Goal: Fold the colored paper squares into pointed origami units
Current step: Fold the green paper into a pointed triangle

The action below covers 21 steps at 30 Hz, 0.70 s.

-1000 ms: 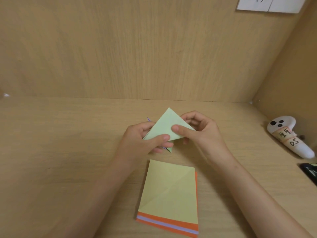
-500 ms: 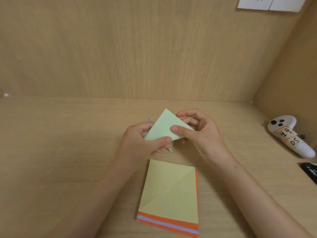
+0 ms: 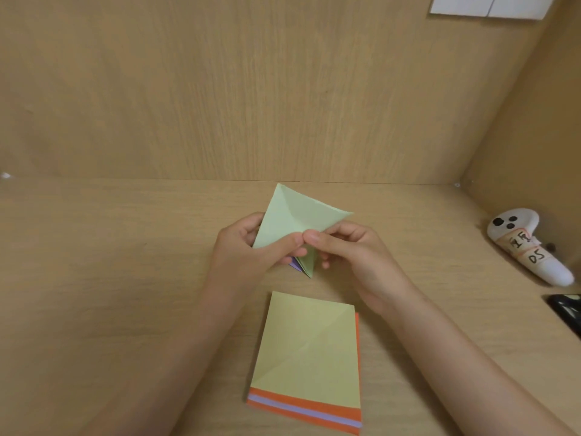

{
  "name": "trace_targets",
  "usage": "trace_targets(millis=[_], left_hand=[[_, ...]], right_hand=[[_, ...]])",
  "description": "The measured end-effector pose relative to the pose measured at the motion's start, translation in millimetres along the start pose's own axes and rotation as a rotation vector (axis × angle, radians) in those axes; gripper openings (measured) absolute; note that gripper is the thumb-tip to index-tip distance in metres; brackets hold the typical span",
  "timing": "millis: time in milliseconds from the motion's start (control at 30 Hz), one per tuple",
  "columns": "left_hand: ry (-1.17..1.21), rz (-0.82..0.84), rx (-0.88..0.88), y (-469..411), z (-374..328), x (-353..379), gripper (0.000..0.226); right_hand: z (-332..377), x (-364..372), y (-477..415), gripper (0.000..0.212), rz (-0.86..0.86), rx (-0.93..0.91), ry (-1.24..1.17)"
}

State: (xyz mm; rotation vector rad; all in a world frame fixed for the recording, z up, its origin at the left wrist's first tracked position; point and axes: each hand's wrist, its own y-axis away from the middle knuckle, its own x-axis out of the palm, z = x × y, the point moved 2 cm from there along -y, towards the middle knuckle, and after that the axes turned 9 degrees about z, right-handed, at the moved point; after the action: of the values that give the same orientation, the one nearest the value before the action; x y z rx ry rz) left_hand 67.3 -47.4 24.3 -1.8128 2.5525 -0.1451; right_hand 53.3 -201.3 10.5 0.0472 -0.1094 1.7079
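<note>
A pale green paper point(image 3: 292, 215), partly folded into a triangle, is held above the wooden desk. My left hand point(image 3: 251, 250) pinches its lower left edge with thumb on top. My right hand point(image 3: 352, 250) pinches its lower middle with thumb and fingers. The paper's upper flap stands spread open, showing a crease. Below the hands a pointed green tip point(image 3: 307, 265) and a purple sliver point(image 3: 295, 264) stick out. A stack of paper squares point(image 3: 309, 357) lies nearer me, yellow on top, with orange and purple edges showing.
A white controller point(image 3: 528, 247) with a handwritten label lies at the right by the side wall. A black object point(image 3: 566, 309) sits at the right edge. Wooden walls close off the desk at the back and right. White sheets point(image 3: 490, 6) hang at the upper right.
The green paper has opened from a flat triangle into a spread flap and sits higher. My right thumb moved left to meet my left thumb.
</note>
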Motion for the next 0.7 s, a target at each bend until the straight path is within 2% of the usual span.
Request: trace_targets(millis=[167,433,633,700], left_hand=[[0.000,-0.022,0.013,-0.5,1.1,1.8,0.018],[0.018,-0.081,0.026,0.3,1.2,2.4,0.022],[0.010,-0.166,0.053,1.5,0.9,-4.8,0.023],[-0.001,-0.174,0.065,1.6,-0.7,-5.3,0.027]], right_hand=[[-3.4,1.7,-1.4,0.017,-0.040,0.010,-0.046],[0.8,-14.1,-3.8,0.014,-0.161,-0.057,-0.123],[4.5,-31.1,-6.3,0.004,-0.369,-0.100,-0.302],[5.3,-31.0,-5.5,0.006,-0.348,-0.102,-0.330]])
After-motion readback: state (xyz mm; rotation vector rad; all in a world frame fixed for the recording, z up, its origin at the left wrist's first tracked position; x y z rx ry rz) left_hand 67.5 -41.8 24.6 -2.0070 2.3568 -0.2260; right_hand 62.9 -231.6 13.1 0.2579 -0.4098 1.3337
